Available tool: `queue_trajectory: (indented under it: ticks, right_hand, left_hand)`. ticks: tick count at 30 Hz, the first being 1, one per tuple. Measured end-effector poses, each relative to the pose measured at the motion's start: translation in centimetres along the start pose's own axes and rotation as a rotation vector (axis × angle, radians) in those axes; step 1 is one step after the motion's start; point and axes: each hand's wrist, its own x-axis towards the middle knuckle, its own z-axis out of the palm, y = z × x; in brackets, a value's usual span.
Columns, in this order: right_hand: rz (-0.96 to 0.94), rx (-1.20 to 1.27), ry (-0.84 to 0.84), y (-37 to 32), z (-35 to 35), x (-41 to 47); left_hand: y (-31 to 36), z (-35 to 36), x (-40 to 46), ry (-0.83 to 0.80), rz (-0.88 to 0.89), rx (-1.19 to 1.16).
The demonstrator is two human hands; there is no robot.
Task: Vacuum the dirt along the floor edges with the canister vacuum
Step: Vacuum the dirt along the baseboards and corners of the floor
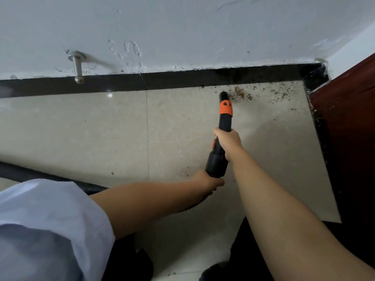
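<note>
**A:** In the head view, how did you hold the tool at this moment?

**B:** You had both hands on it. Your right hand (228,141) was wrapped around the black vacuum wand (222,126), just below its orange collar (225,107). Your left hand (211,180) gripped the ribbed hose (194,205) right under the wide cuff of the wand. So the two hands were close together on one line, each closed around its own part.

**A:** And where was the nozzle?

**B:** The nozzle tip (223,95) was low over the beige floor tile (182,128), near the black baseboard (121,83). The thickest pile of dirt (242,94) lay just to the right of the tip. More crumbs were scattered along the edge toward the corner, by the dark red door (345,118).

**A:** How could this step be done well, in your opinion?

**B:** I think you needed to keep the tip low and slide it slowly to the right, following the line where tile meets baseboard. A fast sweep would probably push crumbs away. The corner looked the most difficult place, so a steeper angle could help there. A metal door stopper (77,66) stood out of the wall on the left, well apart from the dirt.
</note>
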Motion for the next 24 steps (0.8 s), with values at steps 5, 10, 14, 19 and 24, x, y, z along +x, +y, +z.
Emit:
queue_trajectory:
  ticks: [5, 10, 14, 19, 24]
  right_hand:
    - [0.053, 0.159, 0.11, 0.3, -3.3, 0.7]
    - [0.081, 0.198, 0.145, -0.6, -5.2, 1.6]
    - [0.067, 0.156, 0.084, -1.9, -4.7, 2.0]
    - [0.041, 0.066, -0.011, -1.8, -2.8, 1.5]
    - [0.047, 0.023, -0.071, -1.9, -2.0, 1.1]
  left_hand:
    - [1.7, 1.8, 0.3, -0.068, 0.028, 0.109]
    - [3.3, 2.9, 0.4, -0.086, 0.079, 0.098]
    - [4.0, 3.0, 0.4, -0.033, 0.067, 0.034]
    - [3.0, 2.3, 0.0, 0.001, 0.048, -0.027]
    - [2.4, 2.0, -0.6, 0.029, 0.052, -0.077]
